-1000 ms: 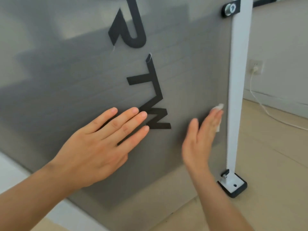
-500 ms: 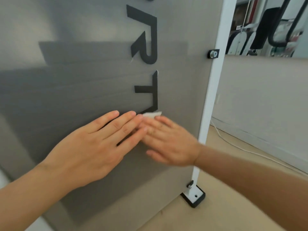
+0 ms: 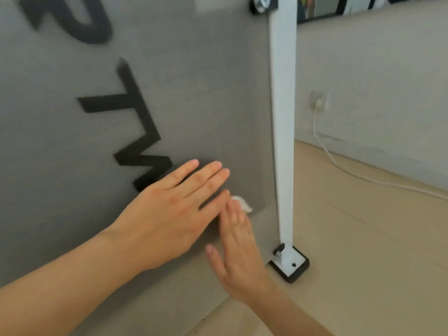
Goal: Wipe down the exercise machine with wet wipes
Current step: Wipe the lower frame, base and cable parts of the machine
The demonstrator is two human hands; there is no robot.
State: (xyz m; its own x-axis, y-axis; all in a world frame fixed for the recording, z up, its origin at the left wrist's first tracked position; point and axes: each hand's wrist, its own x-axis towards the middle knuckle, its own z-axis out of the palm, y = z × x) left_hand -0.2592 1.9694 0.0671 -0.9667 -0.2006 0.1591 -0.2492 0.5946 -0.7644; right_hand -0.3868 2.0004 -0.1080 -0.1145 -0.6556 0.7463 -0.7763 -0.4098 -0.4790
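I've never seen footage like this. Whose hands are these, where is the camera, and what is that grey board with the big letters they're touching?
The camera is worn on a person's head, looking forward and down, so you see their own two bare hands. The grey panel with black letters is part of an exercise machine, fixed to a white post that stands on a black foot on the floor. The left hand lies flat and open against the panel. The right hand presses a small white wet wipe to the panel under its fingers; only a corner of the wipe shows. Behind, a white cable runs from a wall socket.
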